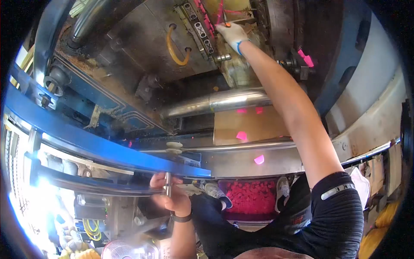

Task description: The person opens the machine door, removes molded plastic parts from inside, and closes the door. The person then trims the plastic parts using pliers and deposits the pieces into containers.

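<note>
My right hand (233, 34), in a white glove with a blue cuff, reaches into the machine with its fingers closed. A small orange bit shows at the fingers; what they hold is too small to make out. Thin pink plastic strands (220, 13) rise just beyond the fingertips. Left of the glove is a metal mold block (199, 30) with a row of cavities and pink pieces along its edge. My left hand (172, 198), bare with a dark wristband, is wrapped around a short upright metal handle (168, 183) at the blue door rail (108, 153).
A bin of pink pieces (252, 196) stands on the floor between my shoes. Loose pink pieces (258, 159) lie on the machine's ledge and on a cardboard sheet (224, 129). A thick steel bar (220, 100) crosses below my right forearm. A yellow hose (172, 49) loops from the mold plate.
</note>
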{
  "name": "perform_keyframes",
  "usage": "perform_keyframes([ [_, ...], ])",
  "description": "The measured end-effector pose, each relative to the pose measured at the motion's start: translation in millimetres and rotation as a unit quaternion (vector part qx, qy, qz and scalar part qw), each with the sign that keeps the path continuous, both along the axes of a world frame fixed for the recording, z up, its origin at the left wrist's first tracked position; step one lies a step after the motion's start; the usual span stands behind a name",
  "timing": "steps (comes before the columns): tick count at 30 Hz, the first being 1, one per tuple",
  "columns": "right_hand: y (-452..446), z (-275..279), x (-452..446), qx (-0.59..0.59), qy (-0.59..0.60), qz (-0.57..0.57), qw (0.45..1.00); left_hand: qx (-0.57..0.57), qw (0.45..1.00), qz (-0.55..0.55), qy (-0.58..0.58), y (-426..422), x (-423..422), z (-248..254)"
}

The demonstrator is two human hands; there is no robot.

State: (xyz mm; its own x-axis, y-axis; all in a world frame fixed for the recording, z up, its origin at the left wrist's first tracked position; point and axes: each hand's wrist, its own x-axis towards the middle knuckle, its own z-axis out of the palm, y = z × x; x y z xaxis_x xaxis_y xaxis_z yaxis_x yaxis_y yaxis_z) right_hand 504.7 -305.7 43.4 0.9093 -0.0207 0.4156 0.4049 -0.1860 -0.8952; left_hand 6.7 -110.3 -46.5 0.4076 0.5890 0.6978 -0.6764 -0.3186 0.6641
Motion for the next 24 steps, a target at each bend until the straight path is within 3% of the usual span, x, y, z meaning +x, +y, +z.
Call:
perform_keyframes([
  [2,20.6,3.2,23.4,0.034,-0.073,-0.008,0.997,-0.003,1.000,0.001,0.000,-0.6,1.5,0.6],
  [3,30.9,6.2,23.5,0.033,-0.106,-0.065,0.992,-0.005,1.000,0.004,0.004,-0.7,0.7,-1.0],
  [6,28.6,3.2,50.2,0.107,-0.089,0.080,0.987,-0.015,1.000,0.003,0.021,10.4,-1.9,-7.5],
  [7,18.5,20.1,20.6,0.084,-0.024,0.099,0.991,-0.023,1.000,0.004,0.020,9.1,-3.4,-6.1],
  [8,13.5,19.5,26.6,0.086,-0.036,0.122,0.988,-0.032,0.999,0.004,0.019,7.4,-3.4,-6.4],
  [10,-5.6,39.9,4.4,0.135,0.046,0.233,0.962,-0.041,0.999,-0.004,-0.004,5.6,0.9,-9.5],
  [13,-10.7,49.9,-32.5,0.157,0.056,0.178,0.970,-0.040,0.999,0.003,-0.012,5.2,3.5,-4.6],
  [16,6.4,50.9,-8.3,0.151,0.100,0.117,0.976,-0.033,0.999,0.008,-0.036,1.2,8.0,-2.0],
  [19,4.8,52.2,-8.3,0.125,0.092,0.140,0.978,-0.065,0.997,0.030,-0.013,0.0,3.9,-2.4],
  [22,2.0,30.5,17.8,0.205,0.042,0.247,0.946,-0.015,0.995,0.093,0.025,4.9,-2.6,-11.1],
  [23,8.5,21.5,30.1,0.283,-0.004,0.252,0.925,-0.013,0.995,0.092,0.017,6.6,-0.6,-13.2],
  [24,7.2,27.2,36.1,0.259,0.002,0.216,0.941,-0.011,0.996,0.092,0.010,8.5,1.3,-15.6],
])
